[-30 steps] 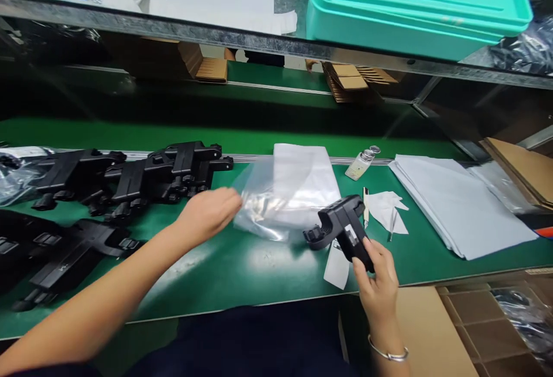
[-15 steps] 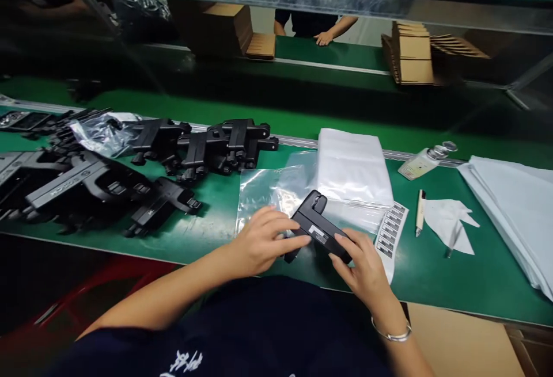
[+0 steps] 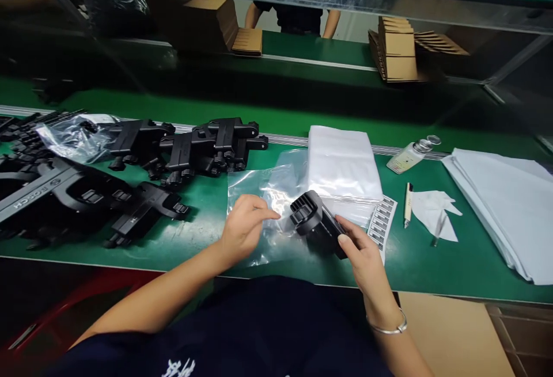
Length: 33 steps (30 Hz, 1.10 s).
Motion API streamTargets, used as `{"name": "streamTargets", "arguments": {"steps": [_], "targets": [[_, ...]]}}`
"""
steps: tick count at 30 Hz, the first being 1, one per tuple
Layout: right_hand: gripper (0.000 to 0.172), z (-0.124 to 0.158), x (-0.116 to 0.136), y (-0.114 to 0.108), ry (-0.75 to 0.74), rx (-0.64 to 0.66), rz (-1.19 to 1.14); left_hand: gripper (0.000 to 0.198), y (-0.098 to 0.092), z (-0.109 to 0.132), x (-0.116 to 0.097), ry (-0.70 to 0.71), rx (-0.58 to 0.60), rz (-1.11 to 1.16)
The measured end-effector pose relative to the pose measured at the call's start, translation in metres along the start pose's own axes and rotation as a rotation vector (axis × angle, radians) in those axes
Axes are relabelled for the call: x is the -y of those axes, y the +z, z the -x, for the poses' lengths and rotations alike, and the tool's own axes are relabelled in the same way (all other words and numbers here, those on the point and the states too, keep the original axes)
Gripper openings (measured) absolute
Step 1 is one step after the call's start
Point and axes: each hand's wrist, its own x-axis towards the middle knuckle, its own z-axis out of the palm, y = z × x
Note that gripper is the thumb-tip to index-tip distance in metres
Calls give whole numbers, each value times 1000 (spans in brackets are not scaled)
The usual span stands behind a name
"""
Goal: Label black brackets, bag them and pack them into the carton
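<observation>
My right hand (image 3: 362, 255) grips a black plastic part (image 3: 314, 221) by its near end, holding it just above the green table. The part's ribbed round end points at a clear plastic bag (image 3: 265, 190) lying flat in front of me. My left hand (image 3: 245, 225) pinches the near edge of that bag, fingers closed on the film. A stack of clear bags (image 3: 342, 162) lies behind, partly over the single bag. A strip of barcode labels (image 3: 382, 219) sits just right of the part.
Several black plastic parts (image 3: 199, 145) lie in rows on the left, one in a crumpled bag (image 3: 73, 135). A small bottle (image 3: 412, 153), a pen (image 3: 406, 203), white paper scraps (image 3: 434, 209) and a stack of white sheets (image 3: 501, 207) lie right. Another person stands beyond the far table (image 3: 302, 49).
My left hand let go of the black part and took the bag's edge. My right hand turned the part so its ribbed end faces the bag. The view shifted slightly.
</observation>
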Motion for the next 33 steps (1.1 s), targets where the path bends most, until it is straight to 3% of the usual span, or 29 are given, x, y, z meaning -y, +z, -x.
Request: {"name": "streamTargets", "arguments": {"steps": [5, 8, 10, 12, 14, 17, 20, 23, 28, 33], "targets": [[47, -2, -4, 8, 75, -19, -218, 38, 18, 13, -10, 352, 152, -66], [48, -1, -4, 10, 114, -18, -270, 35, 17, 20, -3, 379, 142, -24], [46, -1, -4, 8, 136, -7, -320, 35, 13, 28, 11, 325, 169, -28], [45, 0, -3, 4, 147, -3, -362, 39, 8, 38, 27, 244, 318, -75], [46, 0, -2, -1, 149, -4, -383, 42, 3, 52, 38, 216, 583, -103], [47, 1, -3, -6, 154, 7, -410, 59, -2, 77, 36, 232, 935, -83], [44, 2, -5, -8, 173, 37, -479, 70, -2, 95, 24, 196, 1079, -74], [42, 1, -6, -8, 194, 51, -535, 67, 9, 95, 21, 148, 1097, -100], [44, 2, -4, -8, 196, 68, -587, 60, 30, 75, 32, -30, 984, -299], [49, 3, -21, -11, 112, 67, -586, 53, 25, 88, 19, 78, 747, -284]]}}
